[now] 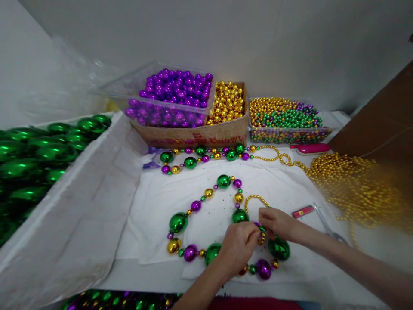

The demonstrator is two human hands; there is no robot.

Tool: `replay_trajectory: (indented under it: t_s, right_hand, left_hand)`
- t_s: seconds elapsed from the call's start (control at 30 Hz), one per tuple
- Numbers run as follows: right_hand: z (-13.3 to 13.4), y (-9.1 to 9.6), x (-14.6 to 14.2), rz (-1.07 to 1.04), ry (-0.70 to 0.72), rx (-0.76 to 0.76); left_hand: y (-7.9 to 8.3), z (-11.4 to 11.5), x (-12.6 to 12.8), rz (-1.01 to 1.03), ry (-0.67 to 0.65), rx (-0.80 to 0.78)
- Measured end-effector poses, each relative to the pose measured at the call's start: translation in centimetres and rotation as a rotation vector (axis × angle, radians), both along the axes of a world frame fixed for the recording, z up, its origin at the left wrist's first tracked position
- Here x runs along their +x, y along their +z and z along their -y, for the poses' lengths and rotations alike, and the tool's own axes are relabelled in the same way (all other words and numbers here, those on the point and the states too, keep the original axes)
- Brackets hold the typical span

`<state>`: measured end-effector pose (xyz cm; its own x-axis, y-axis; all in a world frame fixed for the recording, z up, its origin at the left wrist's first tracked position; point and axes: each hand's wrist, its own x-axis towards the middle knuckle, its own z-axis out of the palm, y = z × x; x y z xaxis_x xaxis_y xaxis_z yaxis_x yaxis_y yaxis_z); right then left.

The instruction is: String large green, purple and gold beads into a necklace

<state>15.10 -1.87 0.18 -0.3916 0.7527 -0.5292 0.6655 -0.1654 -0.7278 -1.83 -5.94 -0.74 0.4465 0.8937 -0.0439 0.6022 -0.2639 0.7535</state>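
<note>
A string of large green, purple and gold beads [178, 222] lies in a loop on a white cloth [155, 193]. At its right end my left hand [238, 245] is closed in a pinch on the bead string. Close against it, my right hand [279, 221] also pinches at the string, beside a small purple and a small green bead. Just above the hands curves a thin chain of small gold beads [256, 197], and part of it hangs between them. The exact spot between my fingertips is hidden.
Behind stand a clear bin of purple beads [177, 88], a carton [193, 135] with gold beads and a bin of small mixed beads [287, 114]. Another necklace [190, 162] lies before them. Rightward are gold chains [348, 176], a red packet [303, 211] and scissors [327, 224]. Green beads [35, 150] fill a left box.
</note>
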Motion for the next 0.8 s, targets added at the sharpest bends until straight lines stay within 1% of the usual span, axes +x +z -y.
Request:
replay_trajectory:
  t_s: [0.13, 0.2, 0.27, 0.37, 0.43, 0.5, 0.57, 0.63, 0.73, 0.8]
  right_hand:
    - [-0.4, 1.9, 1.8, 0.159, 0.112, 0.033]
    - [-0.7, 3.0, 2.9, 0.238, 0.172, 0.076]
    - [-0.9, 4.3, 4.1, 0.317, 0.232, 0.159]
    - [-1.5, 6.5, 6.1, 0.431, 0.292, 0.296]
    - [-2.1, 8.2, 7.6, 0.518, 0.365, 0.457]
    - [-3.0, 9.9, 8.9, 0.598, 0.505, 0.729]
    - [-3.9, 10.9, 9.8, 0.637, 0.611, 0.935]
    - [-4.7, 10.9, 10.4, 0.661, 0.671, 1.023]
    - [-5.4, 9.6, 10.7, 0.696, 0.725, 1.066]
    - [-5.6, 8.8, 10.8, 0.703, 0.744, 1.110]
  left_hand:
    - [-0.4, -0.5, 1.8, 0.055, 0.027, 0.029]
    - [-0.4, -0.8, 3.1, 0.094, 0.038, 0.049]
    - [0.0, -1.3, 4.4, 0.130, 0.027, 0.078]
    - [1.5, -2.5, 6.0, 0.162, -0.015, 0.138]
    - [2.9, -3.9, 6.8, 0.174, -0.035, 0.192]
    - [4.0, -5.5, 7.4, 0.185, -0.033, 0.255]
    - [4.4, -7.1, 7.8, 0.207, -0.028, 0.294]
    - [4.0, -8.2, 8.3, 0.238, -0.023, 0.274]
    - [2.4, -8.9, 9.0, 0.280, -0.009, 0.167]
    - [1.7, -9.0, 9.1, 0.310, -0.006, 0.127]
